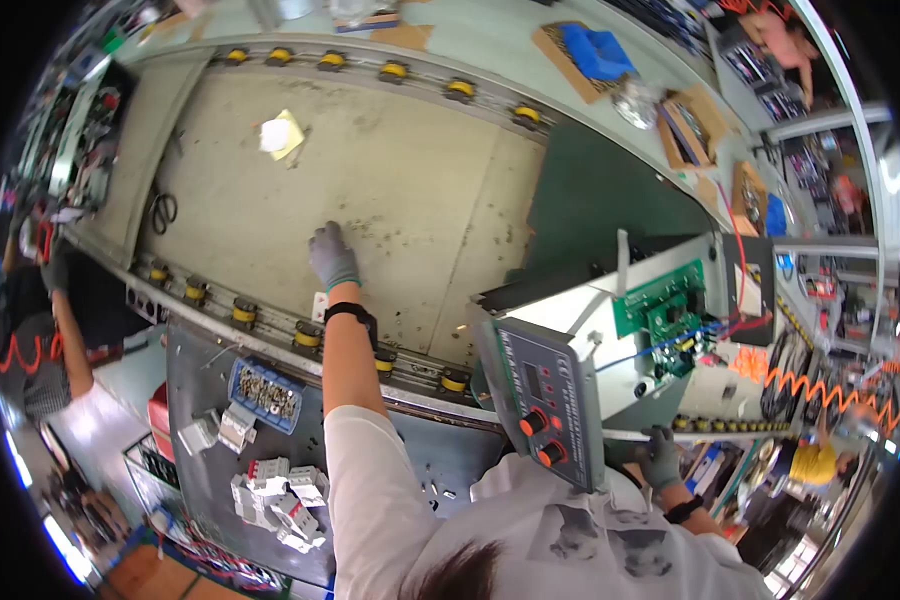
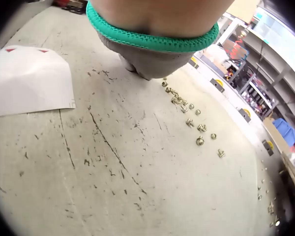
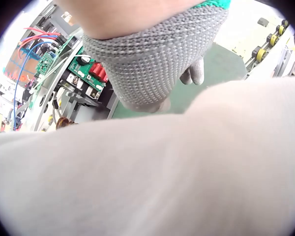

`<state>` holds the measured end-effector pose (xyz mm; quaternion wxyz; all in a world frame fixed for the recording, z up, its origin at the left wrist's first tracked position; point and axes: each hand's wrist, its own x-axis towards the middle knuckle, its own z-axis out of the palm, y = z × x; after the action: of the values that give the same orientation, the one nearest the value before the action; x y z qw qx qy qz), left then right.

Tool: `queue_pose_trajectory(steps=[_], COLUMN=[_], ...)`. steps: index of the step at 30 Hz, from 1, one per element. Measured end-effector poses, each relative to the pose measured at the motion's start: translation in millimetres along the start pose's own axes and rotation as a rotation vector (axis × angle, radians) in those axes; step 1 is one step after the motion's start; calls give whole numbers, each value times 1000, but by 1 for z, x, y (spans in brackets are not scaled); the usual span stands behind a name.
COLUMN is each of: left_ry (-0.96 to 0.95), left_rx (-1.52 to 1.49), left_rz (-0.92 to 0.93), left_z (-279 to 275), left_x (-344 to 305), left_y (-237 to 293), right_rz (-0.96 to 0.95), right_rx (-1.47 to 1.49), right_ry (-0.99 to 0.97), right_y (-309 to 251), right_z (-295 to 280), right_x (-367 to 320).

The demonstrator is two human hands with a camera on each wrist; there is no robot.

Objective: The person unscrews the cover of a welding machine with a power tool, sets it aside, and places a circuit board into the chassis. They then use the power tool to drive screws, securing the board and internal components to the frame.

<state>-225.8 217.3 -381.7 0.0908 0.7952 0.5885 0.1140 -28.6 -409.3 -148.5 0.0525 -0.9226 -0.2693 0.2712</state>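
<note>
In the head view the gloved left hand (image 1: 332,257) is low over a pale, scuffed surface (image 1: 400,150). The left wrist view shows this hand (image 2: 147,61) beside scattered small brass-coloured screws (image 2: 200,141); its fingertips are mostly hidden, and whether it pinches anything cannot be told. The gloved right hand (image 1: 660,460) hangs beside an opened control unit (image 1: 555,400) with orange knobs and a green circuit board (image 1: 660,305). In the right wrist view two fingers (image 3: 194,73) of the right hand (image 3: 155,73) hang loosely, and nothing shows in them.
Yellow rollers (image 1: 393,71) line both long sides of the pale surface. Scissors (image 1: 163,213) and paper (image 1: 281,136) lie on it. Below are a blue bin (image 1: 266,394) of small metal parts and white breakers (image 1: 285,495). Another person's gloved hand (image 1: 56,272) is at the left.
</note>
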Motion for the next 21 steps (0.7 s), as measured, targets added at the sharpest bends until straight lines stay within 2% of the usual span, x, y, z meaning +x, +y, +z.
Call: queue_pose_trajectory(steps=[2, 4, 5, 7, 8, 10, 12, 15, 18, 19, 21], left_ry=[0, -58, -54, 114, 133, -175, -248, -360, -437, -447, -409], left_rx=[31, -151, -141, -633, -613, -1549, -2058, -2092, -2168, -2179, -1990], left_rz=[54, -104, -103, -280, -283, -642, -866, -930, -749, -740, -892], left_z=[-3, -11, -9, -6, -15, -52, -92, -154, -175, -182, -198], left_x=[4, 7, 6, 3, -2, -31, -67, -141, -216, -239, -278], left_y=[1, 0, -3, -18, -28, -26, -21, 0, 12, 21, 45], right_rz=[53, 54, 33, 83, 138, 123, 105, 38, 33, 7, 81], right_rx=[10, -10, -7, 44, 85, 129, 130, -1, 86, 93, 174], right_ry=[-24, -19, -3, 4, 21, 44, 91, 151, 289, 331, 377], right_y=[-12, -10, -1, 7, 12, 23, 38, 88, 131, 145, 118], right_z=[-8, -10, -7, -7, -6, -7, -13, -18, -28, -36, -73], right_x=[1, -2, -1, -2, 0, 5, 13, 36, 74, 91, 114])
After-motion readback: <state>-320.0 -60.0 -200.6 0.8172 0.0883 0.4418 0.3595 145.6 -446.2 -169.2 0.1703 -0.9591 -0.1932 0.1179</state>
